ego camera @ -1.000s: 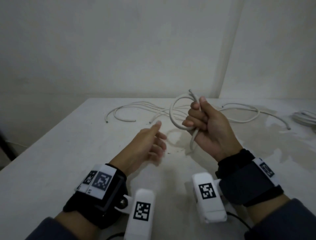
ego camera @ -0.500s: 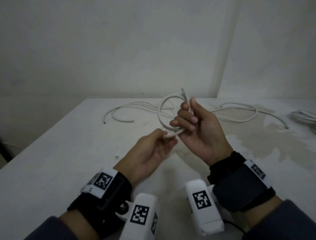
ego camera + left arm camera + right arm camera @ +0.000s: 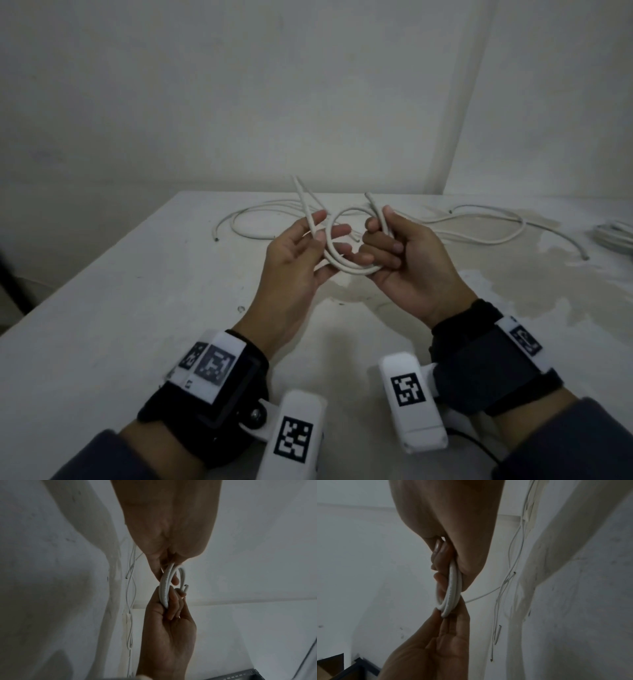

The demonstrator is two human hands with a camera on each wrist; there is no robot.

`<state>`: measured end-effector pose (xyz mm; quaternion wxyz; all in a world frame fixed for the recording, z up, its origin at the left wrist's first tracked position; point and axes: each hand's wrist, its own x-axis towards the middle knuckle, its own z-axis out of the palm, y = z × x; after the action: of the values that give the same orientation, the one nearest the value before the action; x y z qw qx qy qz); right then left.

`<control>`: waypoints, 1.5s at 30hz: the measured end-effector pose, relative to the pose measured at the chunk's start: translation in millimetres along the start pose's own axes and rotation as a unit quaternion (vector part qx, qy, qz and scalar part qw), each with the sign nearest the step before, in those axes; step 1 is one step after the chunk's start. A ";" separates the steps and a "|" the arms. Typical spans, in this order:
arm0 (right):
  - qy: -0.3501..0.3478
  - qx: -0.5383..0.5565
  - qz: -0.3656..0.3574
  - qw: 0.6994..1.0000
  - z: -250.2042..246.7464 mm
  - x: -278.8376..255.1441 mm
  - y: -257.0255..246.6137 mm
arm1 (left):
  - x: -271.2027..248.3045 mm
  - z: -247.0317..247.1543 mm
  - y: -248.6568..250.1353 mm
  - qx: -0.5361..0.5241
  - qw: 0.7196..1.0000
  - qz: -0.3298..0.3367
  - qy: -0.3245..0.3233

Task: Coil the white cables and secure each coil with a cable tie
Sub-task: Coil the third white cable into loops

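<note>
Two hands are working one short white cable above a pale table (image 3: 113, 308), which is carrying everything else: loose cables (image 3: 479, 219) are sprawling across its far side, a bundle (image 3: 615, 234) is lying at the right edge, and a stain (image 3: 513, 274) is spreading under the right forearm. No cable tie is showing in any view. The right hand (image 3: 411, 263) is curling its fingers round the coil (image 3: 346, 265), clamping the bottom arc and one upright end against the palm. The left hand (image 3: 294, 263) is pinching the other end between thumb and fingers and is cradling the coil's left side with the lower fingers. The coil is hanging in the air between the two hands, clear of the table, with roughly two turns lying side by side in the wrist views (image 3: 452, 592). Judging by how the free ends (image 3: 301, 195) are standing up straight, the cable is looking light but springy, so it is likely wanting to unwind as soon as the hold is easing. The smooth jacket is probably sliding easily through fingers. The safest hold is where the turns are overlapping at the bottom, squeezing them together, with both ends tucked in there before any tie goes on.
</note>
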<state>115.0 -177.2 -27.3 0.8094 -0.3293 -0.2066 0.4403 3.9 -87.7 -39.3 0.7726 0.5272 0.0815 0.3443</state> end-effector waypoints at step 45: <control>-0.045 -0.199 0.000 0.979 5.2 -8.2 12.1 | 4.4 -8.6 11.1 0.100 0.991 -0.083 -0.032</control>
<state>100.4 -177.6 -32.6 0.7177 -0.4633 -0.3265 0.4047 -1.9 -76.1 -32.3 0.7439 0.6041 0.1348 0.2519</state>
